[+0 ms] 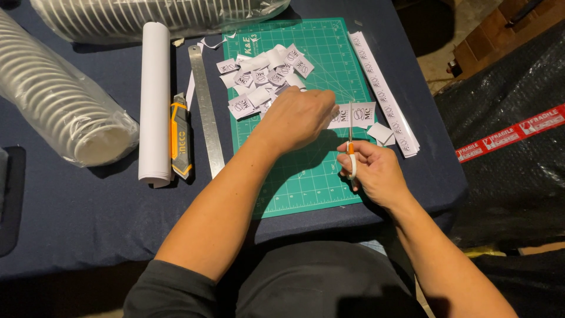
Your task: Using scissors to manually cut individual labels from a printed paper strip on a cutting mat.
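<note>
My left hand (297, 118) pinches a white printed paper strip (353, 115) over a green cutting mat (306, 176). My right hand (374, 171) grips small scissors (351, 147) with orange and white handles, the blades pointing up into the strip between two printed marks. A pile of small cut printed labels (262, 79) lies on the mat just beyond my left hand. One loose cut label (379, 132) rests near the scissors.
A stack of long printed strips (388, 94) lies along the mat's right edge. Left of the mat are a metal ruler (206, 112), a utility knife (180, 138) and a rolled white sheet (155, 100). Bagged stacks of paper cups (59, 106) lie at the left and back. The table's right edge borders black bubble wrap (512, 176).
</note>
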